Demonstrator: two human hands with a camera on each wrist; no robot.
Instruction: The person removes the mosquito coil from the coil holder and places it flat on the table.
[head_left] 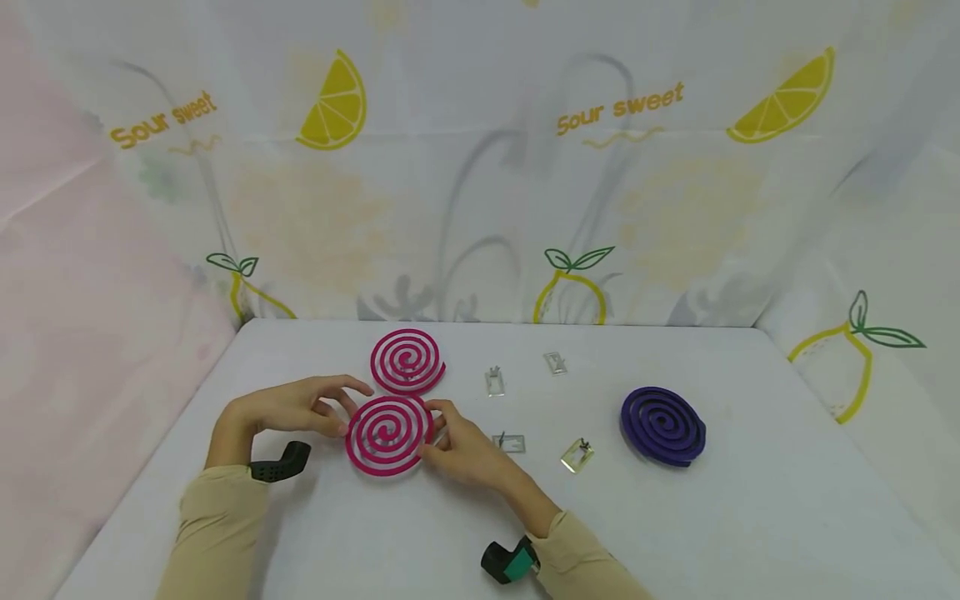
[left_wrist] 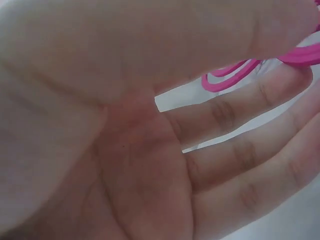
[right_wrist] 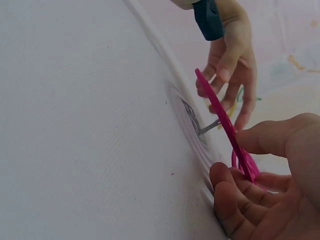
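Observation:
A pink mosquito coil (head_left: 389, 471) lies at the front left of the table. My right hand (head_left: 467, 450) pinches its right edge between thumb and fingers. At the coil's left edge is my left hand (head_left: 300, 406), fingers loosely spread, the thumb tip touching or very near the rim. In the right wrist view the coil (right_wrist: 227, 125) is seen edge-on, raised off the table above a metal coil stand (right_wrist: 192, 117) whose prong reaches up to it. A second pink coil (head_left: 377, 364) sits just behind, touching or almost touching the first.
Several small metal coil stands lie to the right, among them a silver one (head_left: 510, 443) near my right hand and a gold-toned one (head_left: 577, 456). Farther right is a purple stack of coils (head_left: 663, 425). A printed cloth (head_left: 465, 208) hangs behind the white table (head_left: 780, 500).

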